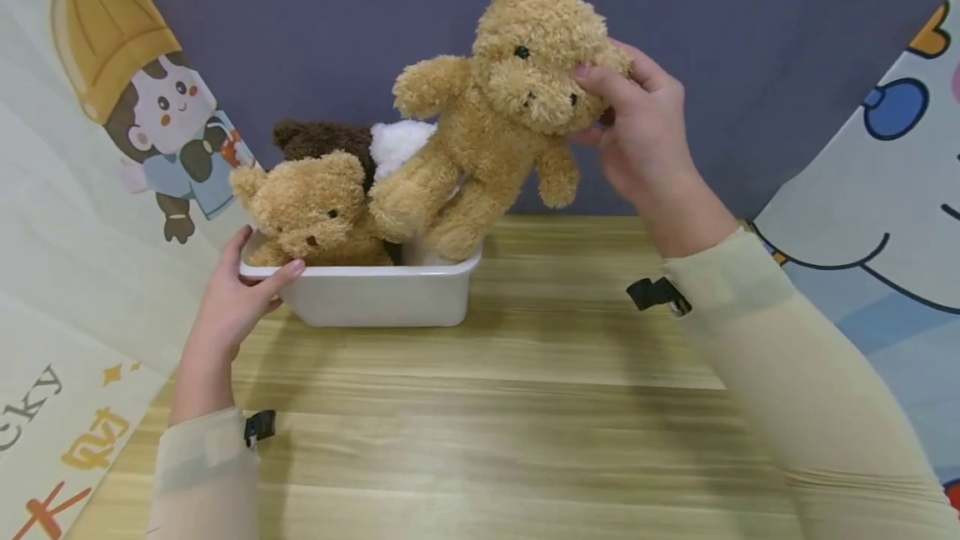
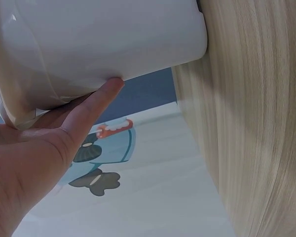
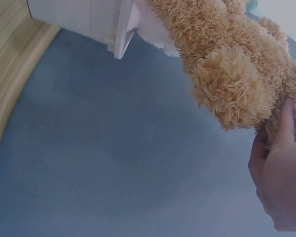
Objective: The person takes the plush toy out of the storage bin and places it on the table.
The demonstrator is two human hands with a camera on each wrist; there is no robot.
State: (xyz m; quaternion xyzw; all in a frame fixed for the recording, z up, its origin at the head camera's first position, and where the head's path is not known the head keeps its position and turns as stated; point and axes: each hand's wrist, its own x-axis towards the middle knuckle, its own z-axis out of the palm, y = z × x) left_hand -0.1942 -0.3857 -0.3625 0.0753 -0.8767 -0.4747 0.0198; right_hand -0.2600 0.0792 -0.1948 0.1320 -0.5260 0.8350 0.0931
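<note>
My right hand [image 1: 647,127] grips a light brown teddy bear [image 1: 495,123] by the side of its head, thumb on the face. The bear is upright, its feet overlapping the right end of a white plastic bin [image 1: 375,297]. With the thumb over the rim and fingers along the outer wall, my left hand [image 1: 232,302] holds the bin's left end; the left wrist view shows a finger against the wall [image 2: 103,44]. Inside the bin sit a second light brown bear [image 1: 307,207], a dark brown plush [image 1: 326,140] and a white plush [image 1: 399,144], partly hidden.
The bin stands on a wood-grain table [image 1: 480,407] near its back edge. Behind rises a dark blue-grey wall [image 1: 750,48]. Cartoon-printed white panels flank the table, one on the left [image 1: 67,215] and one on the right [image 1: 847,182].
</note>
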